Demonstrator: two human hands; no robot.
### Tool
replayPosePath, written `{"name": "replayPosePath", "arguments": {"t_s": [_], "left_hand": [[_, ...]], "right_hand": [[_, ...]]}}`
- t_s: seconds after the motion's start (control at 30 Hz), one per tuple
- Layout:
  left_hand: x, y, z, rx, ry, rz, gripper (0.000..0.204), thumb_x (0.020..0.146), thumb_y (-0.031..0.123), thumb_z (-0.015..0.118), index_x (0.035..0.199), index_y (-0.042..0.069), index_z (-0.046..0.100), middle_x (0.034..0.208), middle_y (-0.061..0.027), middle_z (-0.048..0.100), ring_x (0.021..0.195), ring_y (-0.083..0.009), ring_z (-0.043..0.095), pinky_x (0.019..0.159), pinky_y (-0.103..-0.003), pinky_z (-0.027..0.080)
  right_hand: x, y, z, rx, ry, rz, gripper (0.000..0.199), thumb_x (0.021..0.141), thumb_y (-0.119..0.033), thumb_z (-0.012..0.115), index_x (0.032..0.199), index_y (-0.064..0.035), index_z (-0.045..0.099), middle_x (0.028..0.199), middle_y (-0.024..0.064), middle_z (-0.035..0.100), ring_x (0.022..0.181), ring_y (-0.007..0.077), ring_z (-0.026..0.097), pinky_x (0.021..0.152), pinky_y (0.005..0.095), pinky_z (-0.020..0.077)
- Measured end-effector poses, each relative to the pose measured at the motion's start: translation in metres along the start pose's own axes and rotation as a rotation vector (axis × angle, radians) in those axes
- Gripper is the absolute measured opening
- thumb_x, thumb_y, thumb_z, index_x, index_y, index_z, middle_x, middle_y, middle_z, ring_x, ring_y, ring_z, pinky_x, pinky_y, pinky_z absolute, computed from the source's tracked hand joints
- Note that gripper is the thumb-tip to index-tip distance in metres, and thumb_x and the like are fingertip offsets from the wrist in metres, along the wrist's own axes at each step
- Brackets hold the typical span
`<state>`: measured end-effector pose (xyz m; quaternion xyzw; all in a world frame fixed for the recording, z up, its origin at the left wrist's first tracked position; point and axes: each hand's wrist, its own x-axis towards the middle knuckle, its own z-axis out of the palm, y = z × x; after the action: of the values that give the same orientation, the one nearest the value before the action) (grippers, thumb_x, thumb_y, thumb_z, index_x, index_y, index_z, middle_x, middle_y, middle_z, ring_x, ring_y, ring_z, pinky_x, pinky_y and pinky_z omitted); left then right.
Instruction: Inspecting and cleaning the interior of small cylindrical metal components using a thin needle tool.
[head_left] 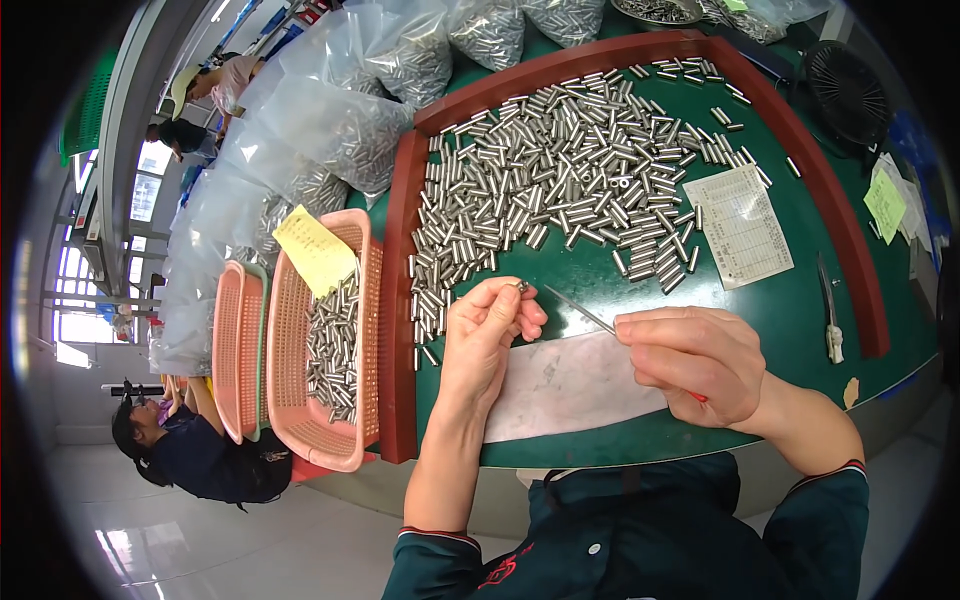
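Observation:
My left hand [488, 325] pinches a small metal cylinder [522, 287] between thumb and forefinger, its end just showing. In my right hand [695, 360] is a thin pointed metal tool [580, 310], perhaps a needle file. A bit of red shows below my fingers. The tool's tip points toward the cylinder, a short gap apart. Beneath both hands lies a pale cloth [570, 385] on the green tabletop [590, 275]. Beyond them spreads a large heap of shiny metal cylinders [560, 160], some standing on end.
A dark red wooden rim [400, 300] borders the work area. Pink baskets [283, 330] stand left, one holding cylinders and a yellow paper [315, 250]. Filled plastic bags [350, 130] line the back. At right are a printed sheet [738, 225], snips [831, 310] and a black fan [847, 95]. Other people work at left.

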<state>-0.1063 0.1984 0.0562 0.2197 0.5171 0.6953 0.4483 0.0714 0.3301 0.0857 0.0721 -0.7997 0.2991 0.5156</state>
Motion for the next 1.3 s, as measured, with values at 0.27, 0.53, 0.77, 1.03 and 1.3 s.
{"name": "replayPosePath", "arguments": {"t_s": [0.27, 0.53, 0.77, 1.03, 1.3], "left_hand": [[-0.001, 0.002, 0.001, 0.029, -0.018, -0.058, 0.023, 0.093, 0.017, 0.049, 0.09, -0.004, 0.059, 0.071, -0.0103, 0.062, 0.058, -0.0113, 0.056, 0.057, -0.023, 0.045], [-0.001, 0.002, 0.006, 0.057, -0.043, -0.078, 0.024, 0.092, 0.017, 0.05, 0.087, -0.004, 0.059, 0.069, -0.0099, 0.062, 0.056, -0.011, 0.055, 0.056, -0.022, 0.045], [-0.002, 0.002, 0.001, 0.108, 0.047, 0.048, 0.015, 0.089, 0.011, 0.055, 0.094, -0.003, 0.059, 0.076, -0.0092, 0.062, 0.063, -0.0106, 0.056, 0.06, -0.022, 0.046], [-0.038, 0.034, 0.005, 0.442, 0.293, 0.328, 0.018, 0.085, 0.0, 0.056, 0.102, -0.005, 0.055, 0.08, -0.007, 0.062, 0.07, -0.0096, 0.058, 0.064, -0.02, 0.046], [-0.098, 0.037, 0.022, 1.394, 0.319, 1.071, 0.023, 0.066, 0.007, 0.074, 0.085, -0.002, 0.063, 0.067, -0.0068, 0.055, 0.057, -0.0198, 0.049, 0.05, -0.029, 0.04]], "right_hand": [[0.001, -0.002, 0.0, 0.086, 0.0, 0.117, 0.027, 0.064, 0.005, 0.07, 0.089, 0.0009, 0.059, 0.083, 0.0143, 0.063, 0.069, 0.0246, 0.065, 0.054, 0.0275, 0.0528], [-0.001, 0.0, -0.002, 0.096, 0.025, 0.167, 0.023, 0.069, 0.003, 0.068, 0.09, 0.0011, 0.058, 0.08, 0.0138, 0.063, 0.069, 0.024, 0.065, 0.052, 0.0269, 0.0513], [0.0, -0.001, -0.003, 0.022, 0.009, 0.044, 0.023, 0.063, 0.004, 0.069, 0.084, 0.0, 0.06, 0.077, 0.0104, 0.063, 0.069, 0.0233, 0.065, 0.054, 0.028, 0.0523], [-0.005, -0.002, 0.007, 0.088, -0.169, 0.121, 0.021, 0.06, 0.008, 0.065, 0.077, -0.0002, 0.055, 0.063, 0.007, 0.051, 0.047, 0.0203, 0.049, 0.04, 0.0286, 0.035], [-0.009, 0.001, 0.006, 0.064, -0.155, 0.159, 0.022, 0.061, 0.009, 0.065, 0.078, -0.0003, 0.055, 0.061, 0.0076, 0.051, 0.048, 0.0206, 0.05, 0.042, 0.0274, 0.0366]]}}
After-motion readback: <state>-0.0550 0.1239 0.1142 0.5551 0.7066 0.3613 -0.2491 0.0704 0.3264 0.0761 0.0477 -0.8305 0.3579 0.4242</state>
